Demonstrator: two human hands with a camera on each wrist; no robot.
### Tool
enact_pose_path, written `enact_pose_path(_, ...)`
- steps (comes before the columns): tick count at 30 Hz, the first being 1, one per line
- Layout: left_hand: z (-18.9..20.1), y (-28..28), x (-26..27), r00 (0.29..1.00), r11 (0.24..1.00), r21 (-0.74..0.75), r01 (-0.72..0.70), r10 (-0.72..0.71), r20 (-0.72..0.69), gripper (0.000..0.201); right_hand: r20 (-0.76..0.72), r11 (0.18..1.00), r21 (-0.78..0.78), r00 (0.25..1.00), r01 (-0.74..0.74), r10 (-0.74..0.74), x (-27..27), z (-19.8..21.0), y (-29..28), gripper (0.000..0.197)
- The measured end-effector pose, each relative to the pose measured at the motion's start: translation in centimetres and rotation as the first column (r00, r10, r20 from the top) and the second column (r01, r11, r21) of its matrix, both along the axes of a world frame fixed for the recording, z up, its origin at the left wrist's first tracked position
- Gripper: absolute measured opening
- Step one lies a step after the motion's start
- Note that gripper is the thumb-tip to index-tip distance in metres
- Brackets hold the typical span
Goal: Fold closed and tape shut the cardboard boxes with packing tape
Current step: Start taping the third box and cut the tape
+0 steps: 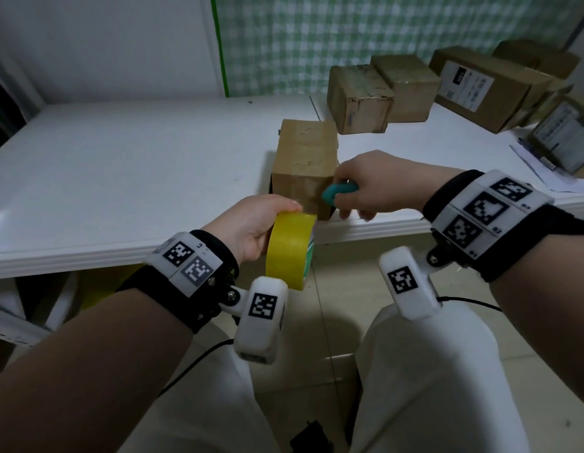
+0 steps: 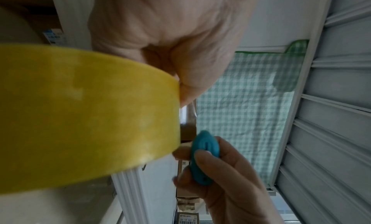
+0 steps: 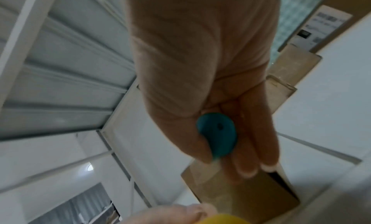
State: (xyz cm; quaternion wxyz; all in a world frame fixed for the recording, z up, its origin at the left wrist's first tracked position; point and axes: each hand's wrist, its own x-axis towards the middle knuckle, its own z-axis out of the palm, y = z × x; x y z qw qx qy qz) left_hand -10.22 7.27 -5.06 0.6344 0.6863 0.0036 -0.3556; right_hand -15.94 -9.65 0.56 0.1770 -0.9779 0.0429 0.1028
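Note:
A closed brown cardboard box (image 1: 305,161) stands at the front edge of the white table (image 1: 127,165). My left hand (image 1: 251,223) grips a roll of yellow packing tape (image 1: 290,250) just below the box's near face; the roll fills the left wrist view (image 2: 80,116). A clear strip of tape (image 2: 189,114) runs from the roll toward the box. My right hand (image 1: 365,188) pinches a small teal cutter (image 1: 338,191) at the box's near right corner. The cutter (image 3: 217,135) sits between thumb and fingers, above the box (image 3: 240,195).
Several more cardboard boxes (image 1: 359,96), some with white labels (image 1: 463,83), stand at the back right of the table. Papers (image 1: 539,165) lie near the right edge. A green checked curtain (image 1: 316,34) hangs behind. My legs and the floor are below.

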Motion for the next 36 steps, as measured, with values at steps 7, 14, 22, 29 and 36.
enact_pose_path(7, -0.1, 1.0, -0.2, 0.990, 0.994, -0.004, 0.108, -0.107, 0.089, 0.008, 0.091, 0.774, 0.628, 0.980, 0.080, -0.175, -0.8, -1.4, 1.2, 0.021)
enact_pose_path(14, 0.9, 1.9, -0.7, 0.964, 0.976, -0.035, 0.215, -0.206, 0.168, 0.007, 0.219, 0.747, 0.664, 0.952, 0.014, -0.213, -0.7, -3.8, 2.7, 0.013)
enact_pose_path(22, 1.2, 2.8, -1.0, 0.899, 0.981, 0.051, 0.185, -0.190, 0.394, 0.036, 0.215, 0.689, 0.724, 0.936, 0.039, -0.278, -0.3, -4.1, 2.9, 0.016)
enact_pose_path(29, 1.5, 3.3, -1.2, 0.859, 0.972, 0.100, 0.213, -0.235, 0.455, 0.015, 0.268, 0.705, 0.709, 0.920, 0.011, -0.284, -0.1, -4.0, 3.3, 0.021)
enact_pose_path(36, 1.4, 3.7, -1.0, 0.841, 0.978, 0.085, 0.192, -0.208, 0.500, 0.033, 0.271, 0.703, 0.710, 0.912, 0.026, -0.307, 0.1, -4.0, 3.6, 0.021)
